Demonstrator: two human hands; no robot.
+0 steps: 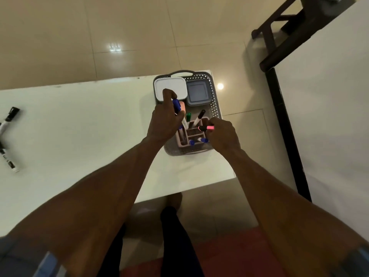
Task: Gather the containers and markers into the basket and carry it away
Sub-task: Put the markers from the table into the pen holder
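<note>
Standing over the counter (79,116), the person is pinching a blue marker (176,105) in the left hand (165,124) and a pink marker (206,128) in the right hand (223,134) above the basket (216,108) at 12 o'clock, light stiff plastic that is probably best lifted by its far handle (182,72).

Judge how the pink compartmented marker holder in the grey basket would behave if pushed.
The pink compartmented marker holder looks like stiff, light plastic. Upright markers such as the black-capped marker probably make it top-heavy, so a push may tip it, though the grey perforated basket walls should limit sliding.
</note>
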